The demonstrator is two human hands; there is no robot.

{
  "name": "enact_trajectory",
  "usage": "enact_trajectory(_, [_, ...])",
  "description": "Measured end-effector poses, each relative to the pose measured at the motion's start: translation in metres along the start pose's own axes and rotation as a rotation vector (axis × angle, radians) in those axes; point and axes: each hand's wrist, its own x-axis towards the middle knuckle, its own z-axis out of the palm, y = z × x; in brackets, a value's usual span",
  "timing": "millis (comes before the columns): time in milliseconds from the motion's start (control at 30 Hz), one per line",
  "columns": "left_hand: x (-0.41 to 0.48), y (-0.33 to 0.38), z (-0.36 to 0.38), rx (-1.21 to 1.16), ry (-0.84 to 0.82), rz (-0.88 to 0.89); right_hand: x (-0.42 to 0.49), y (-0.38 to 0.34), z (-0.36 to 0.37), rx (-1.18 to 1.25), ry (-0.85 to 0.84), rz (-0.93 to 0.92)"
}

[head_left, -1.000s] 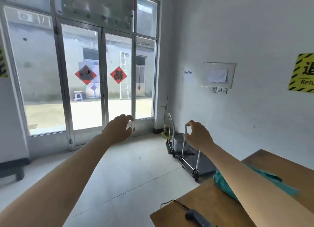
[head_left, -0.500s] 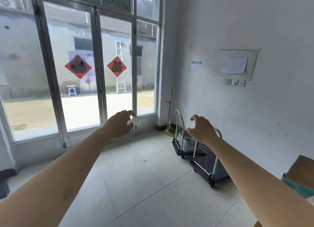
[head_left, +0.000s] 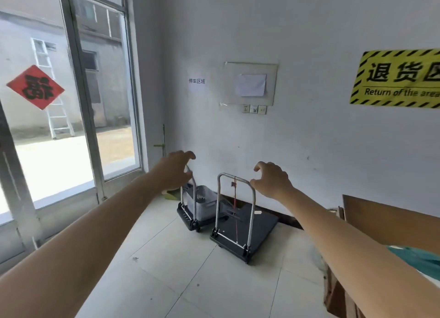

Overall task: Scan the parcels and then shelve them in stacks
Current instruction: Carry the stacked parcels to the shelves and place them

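One teal bag-like parcel (head_left: 423,258) lies at four o'clock on the brown table (head_left: 392,222). It is probably soft, light and slippery, so scoop it under its middle. Left hand (head_left: 175,172) and right hand (head_left: 271,181) hover well apart from it, toward twelve, fingers half-curled, gripping nothing.

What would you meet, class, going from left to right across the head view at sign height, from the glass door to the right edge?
red diamond decoration → small blue-lettered label → white board with a paper sheet → yellow return-area sign
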Motion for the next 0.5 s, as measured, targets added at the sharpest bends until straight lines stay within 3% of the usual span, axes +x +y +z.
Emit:
enact_trajectory(233, [0.173,0.048,0.081,-0.104,-0.15,0.225,0.072,0.103,-0.01,-0.047,0.024,0.273])
enact_trajectory(500, [0.293,0.177,0.202,-0.32,-0.368,0.604,0.045,0.228,-0.015,-0.108,0.08,0.731])
